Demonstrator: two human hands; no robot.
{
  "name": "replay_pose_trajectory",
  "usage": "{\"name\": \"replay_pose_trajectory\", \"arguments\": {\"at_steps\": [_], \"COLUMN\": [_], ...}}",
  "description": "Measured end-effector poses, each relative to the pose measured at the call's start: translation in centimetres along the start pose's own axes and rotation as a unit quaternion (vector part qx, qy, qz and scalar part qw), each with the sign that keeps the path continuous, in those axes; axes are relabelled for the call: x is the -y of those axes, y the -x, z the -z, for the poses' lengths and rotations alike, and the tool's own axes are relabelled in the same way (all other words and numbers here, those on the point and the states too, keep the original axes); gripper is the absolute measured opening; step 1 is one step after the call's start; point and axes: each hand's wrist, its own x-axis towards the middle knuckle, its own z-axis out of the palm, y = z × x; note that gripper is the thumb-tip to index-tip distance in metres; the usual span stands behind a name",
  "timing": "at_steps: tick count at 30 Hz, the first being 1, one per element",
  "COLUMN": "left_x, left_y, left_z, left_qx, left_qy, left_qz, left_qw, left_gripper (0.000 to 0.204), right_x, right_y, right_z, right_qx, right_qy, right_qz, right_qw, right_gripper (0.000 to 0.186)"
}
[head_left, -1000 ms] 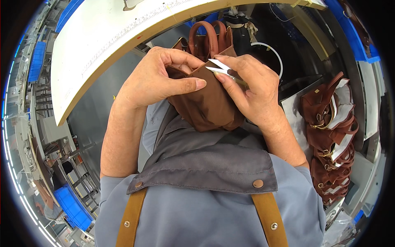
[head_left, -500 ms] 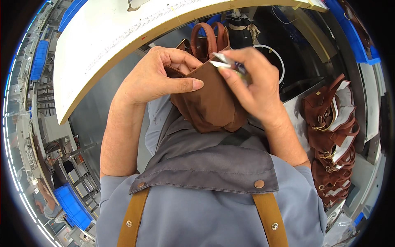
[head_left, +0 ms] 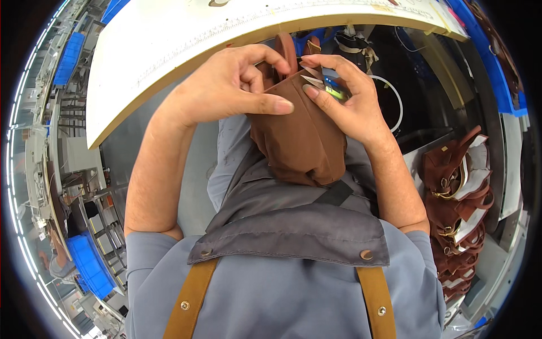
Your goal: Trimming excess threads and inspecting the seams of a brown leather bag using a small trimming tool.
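A brown bag [head_left: 299, 135] with a soft body rests on my lap, its upper edge facing the table. One of its reddish-brown handles [head_left: 286, 51] rises behind the edge. My left hand [head_left: 226, 85] is at the bag's left upper edge, thumb across the outside and curled fingers behind the rim. In my right hand [head_left: 355, 101] is a pair of small thread snips [head_left: 314, 78]. Their two pointed blades are apart and lie close to the bag's upper edge; whether they touch it I cannot tell.
A pale worktable [head_left: 169, 62] with a ruler scale curves across the front. Several reddish-brown bags [head_left: 451, 198] are stacked at the right. A white ring-shaped tube [head_left: 400, 107] and dark cloth straps [head_left: 355, 42] lie beyond my hands. Blue bins [head_left: 90, 265] stand at the left.
My left fingers have shifted along the rim toward the snips, the index finger now higher by the handle. The bag has turned slightly and the snips point at its edge. The view has shifted slightly.
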Motion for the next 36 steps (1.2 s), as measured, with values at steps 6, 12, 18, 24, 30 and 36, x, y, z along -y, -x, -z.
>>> {"name": "replay_pose_trajectory", "arguments": {"at_steps": [6, 12, 18, 24, 30, 36], "left_x": [1.6, 2.9, 2.3, 1.8, 1.4, 1.6], "left_y": [-0.1, -0.2, -0.2, -0.2, -0.1, -0.1], "left_z": [-0.8, -2.4, -2.5, -2.6, -2.7, -2.8], "left_qx": [-0.027, -0.074, -0.071, -0.07, -0.077, -0.071], "left_qy": [0.023, 0.147, 0.148, 0.146, 0.119, 0.149], "left_qz": [-0.034, -0.051, -0.042, -0.024, -0.005, -0.015], "left_qw": [0.999, 0.985, 0.986, 0.987, 0.99, 0.986], "left_gripper": [0.042, 0.042, 0.035, 0.035, 0.036, 0.035], "right_x": [1.5, 2.5, 2.5, 2.5, 2.9, 3.0], "right_y": [-0.1, 1.2, 1.1, 1.0, 1.0, 1.0], "right_z": [0.1, -0.1, -0.3, -0.2, 0.0, 0.1], "right_qx": [-0.047, -0.036, -0.05, -0.044, -0.042, -0.036], "right_qy": [0.067, 0.183, 0.2, 0.212, 0.227, 0.224], "right_qz": [0.085, 0.072, 0.095, 0.109, 0.102, 0.105], "right_qw": [0.993, 0.98, 0.974, 0.97, 0.968, 0.968], "right_gripper": [0.037, 0.029, 0.026, 0.025, 0.024, 0.024]}}
